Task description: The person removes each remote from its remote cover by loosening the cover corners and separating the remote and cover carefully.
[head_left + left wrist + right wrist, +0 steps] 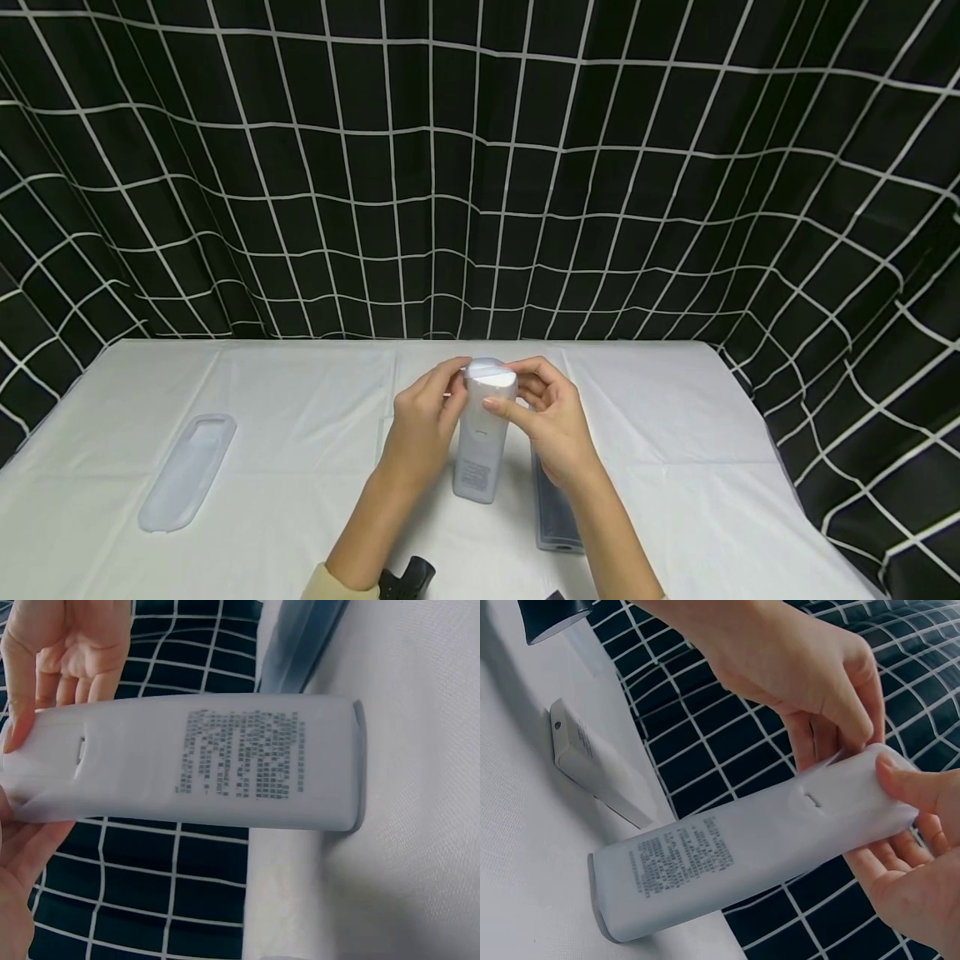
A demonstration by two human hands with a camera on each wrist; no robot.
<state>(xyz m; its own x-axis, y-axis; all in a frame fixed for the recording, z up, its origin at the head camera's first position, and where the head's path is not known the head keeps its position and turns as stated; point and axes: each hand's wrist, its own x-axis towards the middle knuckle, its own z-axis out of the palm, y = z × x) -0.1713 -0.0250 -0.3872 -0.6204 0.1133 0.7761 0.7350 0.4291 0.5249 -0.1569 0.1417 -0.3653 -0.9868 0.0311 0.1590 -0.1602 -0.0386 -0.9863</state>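
A white remote point(487, 380) with printed text on its back stands tilted on its lower end, inside a translucent cover point(480, 450). At its upper end my left hand point(423, 421) pinches the cover's edge from the left. My right hand point(551, 421) grips the same end from the right, its thumb on the back. In the right wrist view, the cover's edge point(821, 766) stands away from the remote beside the left hand point(802, 671), and the right thumb presses near the top. The left wrist view shows the printed back point(240, 754); part of the top end is out of frame there.
A translucent empty cover point(187, 473) lies at the left of the white table point(300, 500). A dark remote-like object point(557, 512) lies beside my right forearm. Another white device point(600, 761) rests on the table in the right wrist view. Black gridded cloth point(480, 167) hangs behind.
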